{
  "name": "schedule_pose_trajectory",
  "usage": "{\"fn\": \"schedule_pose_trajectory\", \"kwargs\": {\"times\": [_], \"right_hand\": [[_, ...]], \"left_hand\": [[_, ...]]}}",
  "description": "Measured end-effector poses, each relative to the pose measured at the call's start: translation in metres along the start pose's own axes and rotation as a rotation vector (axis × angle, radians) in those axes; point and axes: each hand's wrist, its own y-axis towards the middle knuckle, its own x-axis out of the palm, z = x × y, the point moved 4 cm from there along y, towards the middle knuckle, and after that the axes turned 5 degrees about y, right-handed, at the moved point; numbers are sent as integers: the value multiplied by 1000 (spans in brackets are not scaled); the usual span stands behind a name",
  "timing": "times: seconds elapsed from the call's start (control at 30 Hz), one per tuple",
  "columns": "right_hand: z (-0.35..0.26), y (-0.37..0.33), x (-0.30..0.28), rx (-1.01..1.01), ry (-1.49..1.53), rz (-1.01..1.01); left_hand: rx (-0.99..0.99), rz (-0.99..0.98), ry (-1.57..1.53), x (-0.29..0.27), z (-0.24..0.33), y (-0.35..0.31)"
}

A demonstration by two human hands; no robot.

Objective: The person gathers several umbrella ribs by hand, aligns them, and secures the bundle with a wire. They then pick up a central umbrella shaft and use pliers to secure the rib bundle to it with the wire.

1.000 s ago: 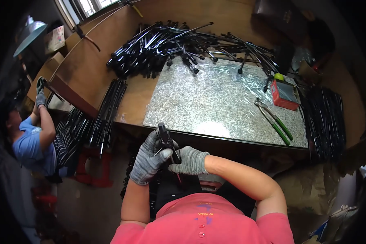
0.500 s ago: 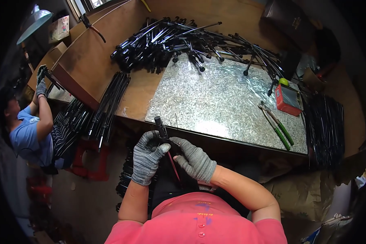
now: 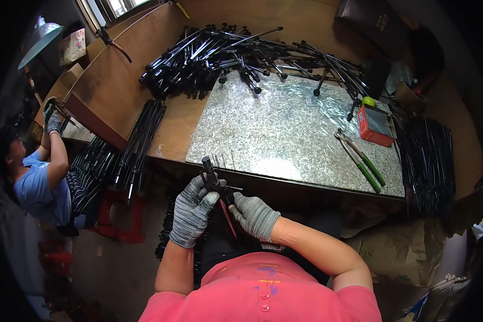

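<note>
My left hand [image 3: 192, 214], in a grey knit glove, is wrapped round a black rod with a jointed fitting [image 3: 208, 167] at its upper end. It holds the rod upright and slightly tilted, just off the table's front edge. A thin metal pin [image 3: 234, 188] juts sideways from the fitting. My right hand [image 3: 256, 217], gloved alike, has thumb and fingers closed against the rod's right side below that pin. A red strip [image 3: 228, 220] runs down between the hands towards my lap.
A speckled stone slab [image 3: 241, 129] covers the table, with green-handled pliers [image 3: 359, 161] and a red box [image 3: 375, 126] at right. Black rods are heaped [image 3: 193, 61] behind and bundled [image 3: 426, 166] at right. At left, a person in blue [image 3: 43, 177] works behind a wooden partition [image 3: 104, 96].
My right hand has moved down from the pin, which now sticks out in plain sight. The left hand keeps its hold on the rod. The whole view has shifted slightly.
</note>
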Motion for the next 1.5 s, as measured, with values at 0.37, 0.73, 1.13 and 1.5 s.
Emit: {"fn": "schedule_pose_trajectory", "kwargs": {"times": [0.37,0.73,1.13,1.5], "right_hand": [[-17,-6,-9,-7,-10,98],[-20,-7,-10,-180,0,290],[-20,0,-11,-283,-29,296],[-23,4,-12,-182,-161,34]], "left_hand": [[67,31,84,2,5,-1],[24,-57,126,-1,19,-2],[172,-16,107,-5,22,1],[116,12,104,-2,19,-1]]}}
